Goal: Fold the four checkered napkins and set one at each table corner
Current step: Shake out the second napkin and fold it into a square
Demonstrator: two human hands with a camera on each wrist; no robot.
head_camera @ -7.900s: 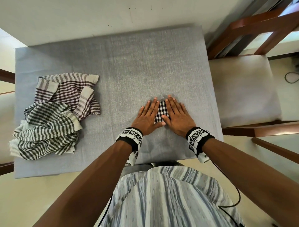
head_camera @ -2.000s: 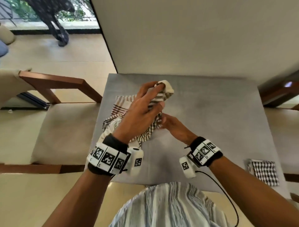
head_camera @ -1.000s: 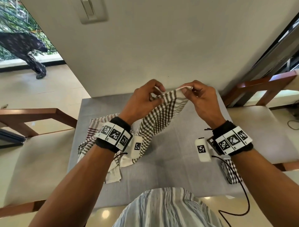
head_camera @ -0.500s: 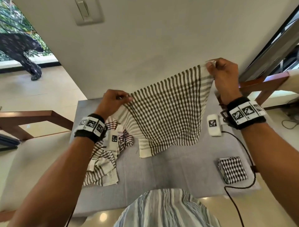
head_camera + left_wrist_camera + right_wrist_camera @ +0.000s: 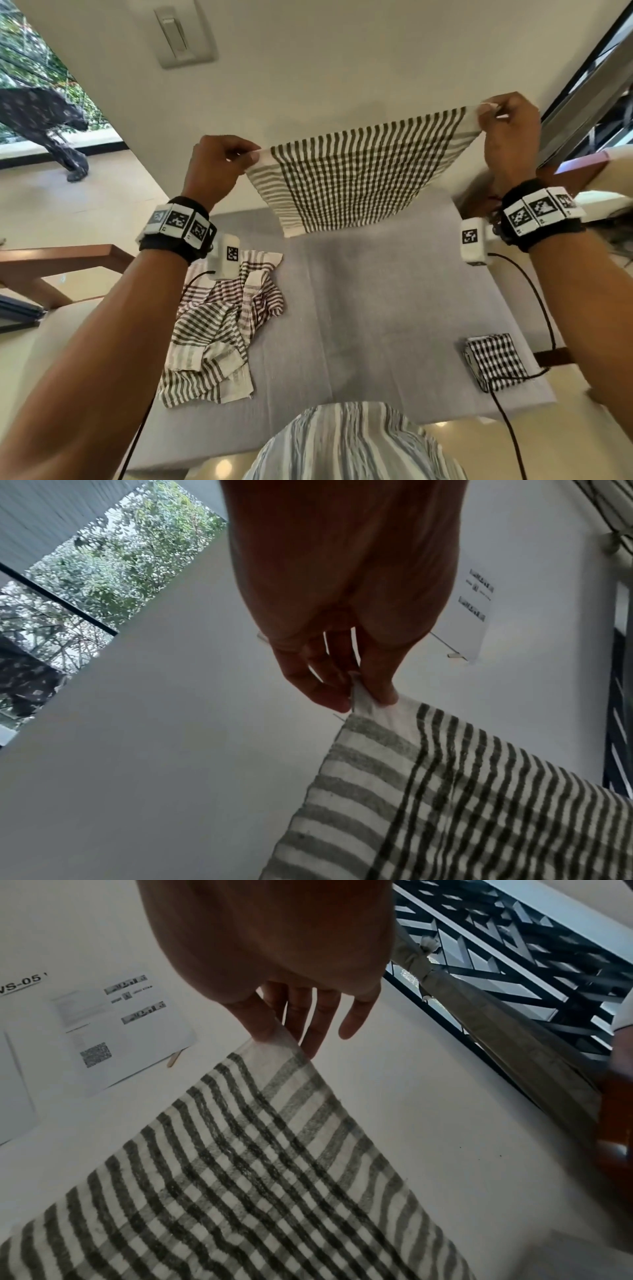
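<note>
Checkered napkin (image 5: pixel 352 178) held spread in air above surface (image 5: pixel 376 308); left hand (image 5: pixel 215 164) and right hand (image 5: pixel 507 133) each pinching one top corner. Thin, limp, light cloth; corners judged best hold. Folded napkin (image 5: pixel 496 359) at near right corner; unfolded pile (image 5: pixel 222 329) left.

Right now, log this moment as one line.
left hand, right hand: pinch spread napkin corners | folded napkin: table corner | pile: unfolded
</note>
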